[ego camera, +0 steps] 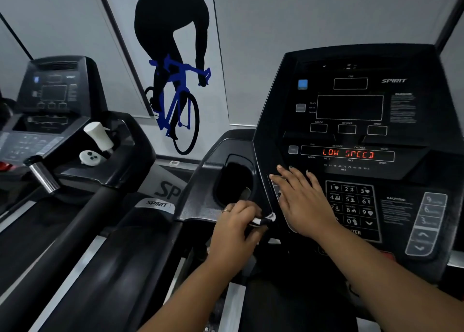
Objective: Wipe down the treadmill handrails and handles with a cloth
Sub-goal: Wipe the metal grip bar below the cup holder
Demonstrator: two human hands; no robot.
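In the lower middle of the frame, the left hand (234, 227) was curled around a small bunched white-and-dark cloth (265, 220), pinching it against the lower left edge of the large black plastic treadmill console (351, 105). A thin ring (226, 210) showed on one of its fingers. Just right of it, the right hand (301, 201) lay flat with straight, spread fingers on the console face, holding nothing, beside the black number keypad (351, 206). Above that hand, a narrow red-lit display strip (347, 153) glowed at centre right. A deep black oval cup holder (233, 181) sat just above the left hand. A thick black padded handrail with a grey "SPIRIT" badge (120, 261) ran from the console's left side towards the bottom left. At the left edge stood a second black treadmill (50, 105), with a white plastic bottle (99, 135) tilted in its cup holder. On the grey wall at upper centre hung a poster of a dark cyclist on a blue bicycle (173, 68).
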